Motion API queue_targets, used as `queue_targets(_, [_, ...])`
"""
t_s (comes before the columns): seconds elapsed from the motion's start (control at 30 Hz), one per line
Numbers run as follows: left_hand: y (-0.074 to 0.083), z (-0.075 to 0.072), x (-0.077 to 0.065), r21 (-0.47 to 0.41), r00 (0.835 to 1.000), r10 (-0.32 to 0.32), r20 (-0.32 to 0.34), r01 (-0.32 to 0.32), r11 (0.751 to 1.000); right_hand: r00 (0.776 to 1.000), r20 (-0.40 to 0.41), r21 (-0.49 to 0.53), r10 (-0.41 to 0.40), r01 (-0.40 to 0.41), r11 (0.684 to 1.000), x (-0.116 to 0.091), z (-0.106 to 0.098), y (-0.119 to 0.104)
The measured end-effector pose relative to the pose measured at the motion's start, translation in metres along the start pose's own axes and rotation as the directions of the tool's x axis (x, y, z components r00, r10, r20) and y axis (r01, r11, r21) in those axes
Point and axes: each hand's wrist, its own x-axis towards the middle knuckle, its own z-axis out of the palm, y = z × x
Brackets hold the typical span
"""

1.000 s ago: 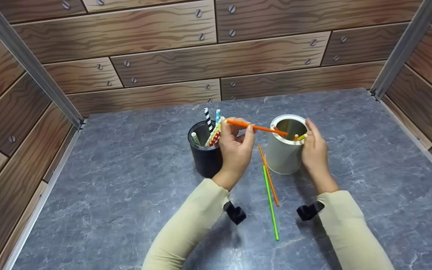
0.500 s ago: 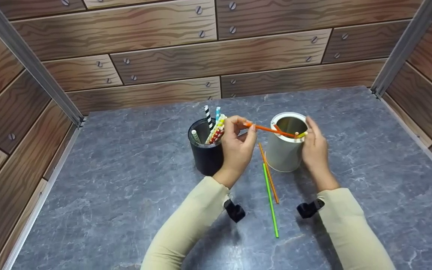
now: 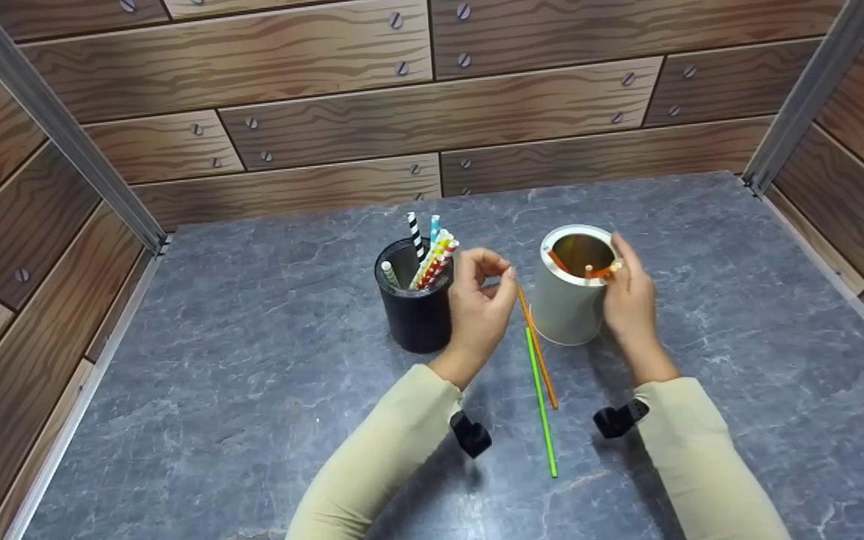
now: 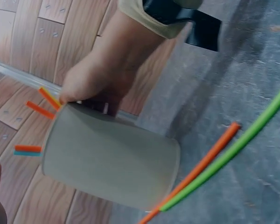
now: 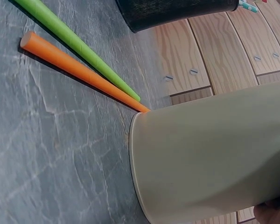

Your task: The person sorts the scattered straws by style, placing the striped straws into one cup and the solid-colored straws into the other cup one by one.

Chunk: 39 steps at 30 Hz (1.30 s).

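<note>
My right hand [image 3: 629, 311] grips the pale grey can [image 3: 565, 311] on its right side, fingers up at the rim. Several straws poke over that rim; orange straws [image 4: 39, 110] show in the left wrist view. My left hand [image 3: 479, 300] hovers left of the can, thumb and forefinger bent toward each other with nothing seen between them. Beside it stands a black cup [image 3: 415, 319] of patterned paper straws [image 3: 438, 259], partly covered by that hand. On the table, an orange straw [image 5: 79, 69] and a green straw [image 5: 79, 45] lie close together, running toward the can's base.
A grey marbled table [image 3: 252, 375] bears everything. Wood-plank panels [image 3: 327, 97] stand behind and at both sides, with metal posts [image 3: 64, 120] at the corners. Small black wrist cameras [image 3: 471, 435] hang below each cuff.
The orange straw held by my left hand has gone into the grey can, and the fingers have let go. My left hand has dropped slightly; the right hand stays on the can.
</note>
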Motion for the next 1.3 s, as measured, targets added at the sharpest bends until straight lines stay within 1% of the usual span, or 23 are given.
queue_targets(0.1, [-0.008,0.001,-0.006,0.045,0.998,-0.064,0.015,0.063,0.997,1.0,-0.001,-0.005,-0.005,0.005,1.0,0.0,0.0,0.0])
queue_targets(0.17, [-0.015,0.002,-0.011,0.099,0.993,-0.114,0.029,0.111,0.989,1.0,-0.002,-0.004,-0.007,0.007,1.0,0.0,0.0,0.001])
queue_targets(0.23, [-0.022,0.001,-0.016,0.173,0.982,-0.181,0.052,0.17,0.97,1.0,-0.002,-0.002,-0.008,0.008,1.0,0.0,0.0,0.001])
queue_targets(0.3, [-0.028,0.001,-0.022,0.26,0.961,-0.259,0.094,0.228,0.938,1.0,-0.006,0.002,-0.007,0.007,1.0,0.0,0.0,0.001])
queue_targets(0.33, [-0.031,0.0,-0.025,0.316,0.948,-0.297,0.118,0.247,0.916,1.0,-0.005,0.003,-0.006,0.006,1.0,0.0,0.0,0.001])
queue_targets(0.37, [-0.034,0.0,-0.029,0.367,0.931,-0.337,0.141,0.268,0.891,1.0,-0.005,0.007,-0.007,0.007,1.0,0.0,0.0,0.001])
queue_targets(0.43, [-0.039,-0.001,-0.035,0.455,0.891,-0.416,0.183,0.299,0.839,1.0,-0.005,0.013,-0.004,0.004,1.0,0.0,0.0,0.001])
queue_targets(0.5, [-0.042,0.0,-0.041,0.508,0.846,-0.488,0.216,0.329,0.796,1.0,-0.002,0.016,-0.003,0.003,1.0,0.0,0.001,0.001])
queue_targets(0.57, [-0.045,0.001,-0.045,0.538,0.802,-0.547,0.242,0.358,0.763,1.0,-0.001,0.029,-0.003,0.003,1.0,0.0,0.001,0.001])
queue_targets(0.6, [-0.046,0.002,-0.047,0.554,0.785,-0.567,0.251,0.364,0.749,1.0,0.001,0.027,0.0,0.0,1.0,0.0,0.001,0.001])
queue_targets(0.67, [-0.047,0.004,-0.049,0.581,0.76,-0.593,0.265,0.365,0.727,1.0,-0.001,0.032,-0.003,0.003,0.999,0.0,0.0,0.0])
queue_targets(0.7, [-0.048,0.004,-0.05,0.598,0.755,-0.599,0.268,0.357,0.718,1.0,-0.004,0.036,-0.005,0.005,0.999,0.0,0.0,0.0])
queue_targets(0.83, [-0.05,0.005,-0.052,0.656,0.741,-0.619,0.262,0.334,0.677,1.0,-0.005,0.036,-0.006,0.006,0.999,0.0,0.001,-0.001])
queue_targets(0.93, [-0.052,0.005,-0.053,0.678,0.731,-0.633,0.256,0.331,0.657,1.0,-0.006,0.032,-0.004,0.004,0.999,0.0,0.001,-0.001])
queue_targets(0.97, [-0.052,0.005,-0.053,0.683,0.731,-0.633,0.256,0.327,0.653,1.0,-0.008,0.032,-0.004,0.004,0.999,0.0,0.001,-0.001])
queue_targets(1.2, [-0.056,0.006,-0.054,0.708,0.738,-0.618,0.272,0.281,0.648,1.0,-0.01,0.029,-0.001,0.001,1.0,0.0,0.001,-0.001])
queue_targets(1.23, [-0.056,0.007,-0.053,0.712,0.737,-0.619,0.271,0.279,0.644,1.0,-0.01,0.028,0.001,-0.001,1.0,0.0,0.001,-0.001])
queue_targets(1.3, [-0.057,0.008,-0.053,0.719,0.742,-0.616,0.265,0.275,0.639,1.0,-0.008,0.027,0.001,-0.001,1.0,0.0,0.001,0.0])
